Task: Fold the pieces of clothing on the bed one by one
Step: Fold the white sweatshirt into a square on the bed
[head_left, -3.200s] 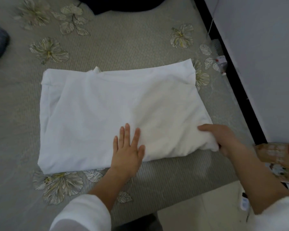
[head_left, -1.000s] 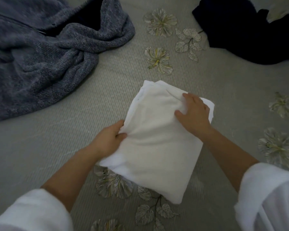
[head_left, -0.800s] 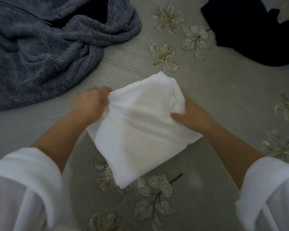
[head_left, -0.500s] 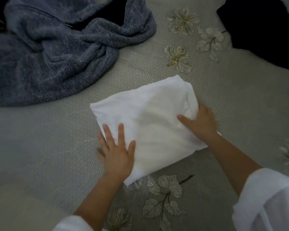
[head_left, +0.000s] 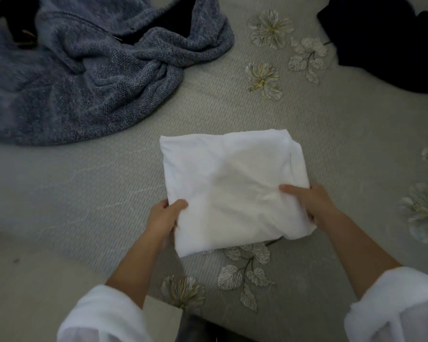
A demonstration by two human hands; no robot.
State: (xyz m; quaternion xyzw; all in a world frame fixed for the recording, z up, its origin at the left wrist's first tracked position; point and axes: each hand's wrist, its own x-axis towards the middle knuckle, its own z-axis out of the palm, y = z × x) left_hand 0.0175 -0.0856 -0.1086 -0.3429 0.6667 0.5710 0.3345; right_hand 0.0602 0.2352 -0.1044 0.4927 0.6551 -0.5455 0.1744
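A white garment (head_left: 230,188), folded into a thick, roughly square packet, lies in the middle of the bed (head_left: 331,149), on a grey ribbed cover stitched with pale flowers and leaves. The left hand (head_left: 163,217) grips the packet's near left edge, thumb on top and fingers tucked underneath. The right hand (head_left: 309,202) grips the near right edge the same way, thumb pressed onto the cloth and fingers curled under the fold. Whether the near edge is raised off the cover or resting on it is hard to judge from this angle. Both forearms are bare below pushed-up white sleeves. A rumpled grey-blue knitted sweater (head_left: 84,70) lies unfolded at the far left, well apart from the white packet, and a dark garment (head_left: 391,38) sits at the far right corner, partly cut off by the frame. No brand, label or readable writing shows on any of the clothes or on the cover.
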